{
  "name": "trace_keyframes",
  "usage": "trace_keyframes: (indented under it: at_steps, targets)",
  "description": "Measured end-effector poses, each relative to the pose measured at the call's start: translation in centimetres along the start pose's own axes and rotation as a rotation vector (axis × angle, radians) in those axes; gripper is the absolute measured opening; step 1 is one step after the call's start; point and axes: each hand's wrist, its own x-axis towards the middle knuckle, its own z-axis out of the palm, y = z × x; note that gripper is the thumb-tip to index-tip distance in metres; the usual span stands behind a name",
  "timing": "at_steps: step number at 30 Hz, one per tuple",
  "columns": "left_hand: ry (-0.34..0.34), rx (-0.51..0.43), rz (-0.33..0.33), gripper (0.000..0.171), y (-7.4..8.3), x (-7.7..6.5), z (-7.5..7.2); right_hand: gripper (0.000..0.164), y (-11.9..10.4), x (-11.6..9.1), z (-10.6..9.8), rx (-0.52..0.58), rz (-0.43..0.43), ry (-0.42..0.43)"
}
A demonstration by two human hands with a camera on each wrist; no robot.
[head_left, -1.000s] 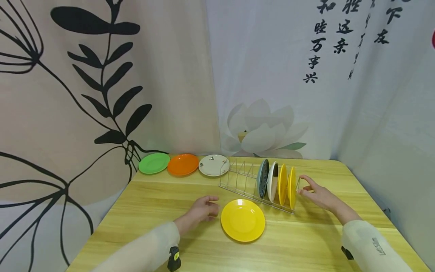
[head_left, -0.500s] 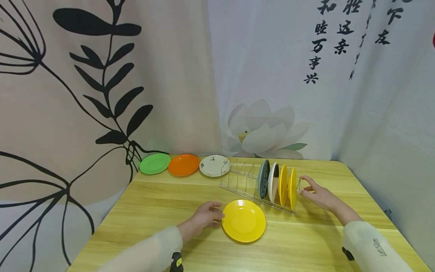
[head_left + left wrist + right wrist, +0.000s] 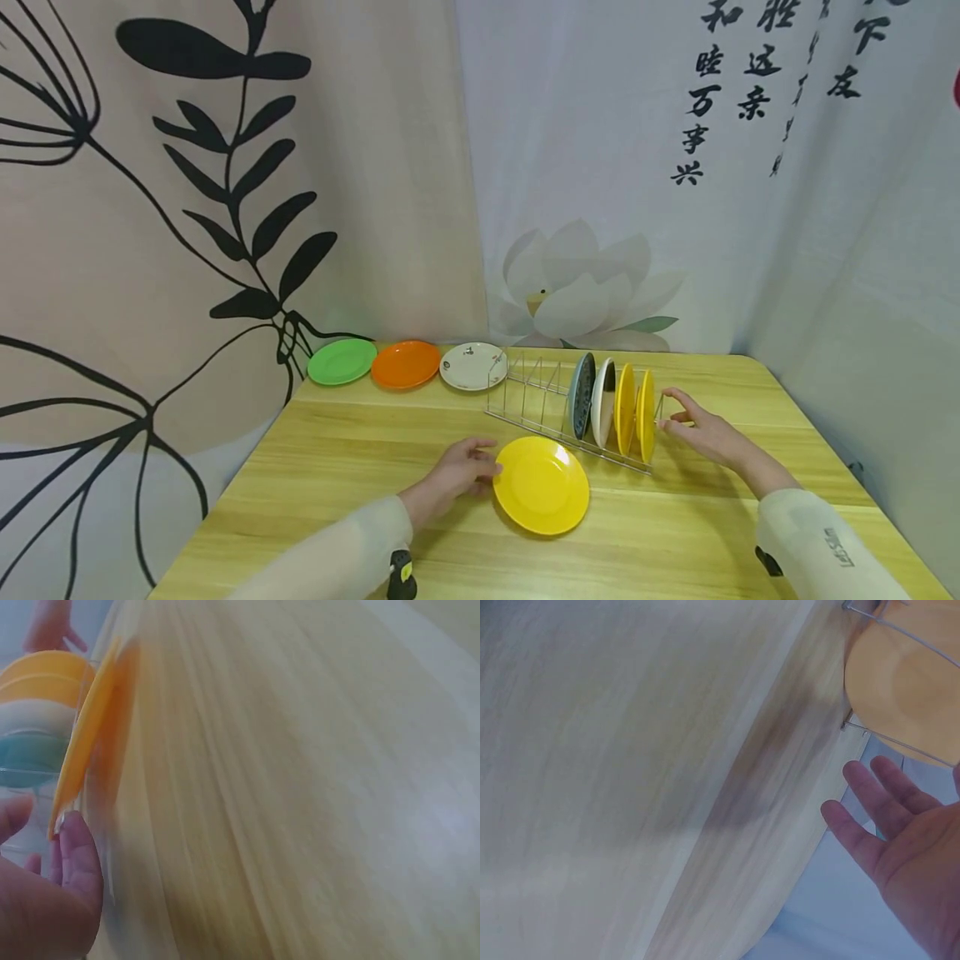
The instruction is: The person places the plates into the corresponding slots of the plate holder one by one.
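A yellow plate is tilted, its left rim raised off the table. My left hand holds that rim; in the left wrist view the fingertips lie under it and the thumb is on the upper side. At the right end of a wire dish rack, my right hand holds the end wire with index finger and thumb. Its other fingers spread loosely in the right wrist view. Standing in the rack's right half are two yellow plates, a white plate and a dark blue-green plate.
Along the table's back edge lie a green plate, an orange plate and a white patterned plate, the last close to the rack's left end. The wooden table meets printed curtains at the back and right.
My left hand has moved right to the yellow plate and taken hold of its left rim, which has risen and shifted slightly right. My right hand has stayed at the rack's end.
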Motion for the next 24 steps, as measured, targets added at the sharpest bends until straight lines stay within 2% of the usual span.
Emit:
trace_keyframes:
  at_steps: [11,17,24]
  targets:
    - [-0.033,-0.066,0.024,0.052,0.7,0.7,1.1,0.074,0.1,0.1,0.0,0.002,0.003,-0.002]
    - [-0.011,-0.09,0.032,0.055,1.2,0.7,0.4,0.076,0.0,0.1,0.1,-0.005,0.009,0.003]
    - [0.017,-0.072,0.037,0.051,1.5,0.9,-0.5,0.074,0.0,0.0,0.0,0.0,0.01,0.002]
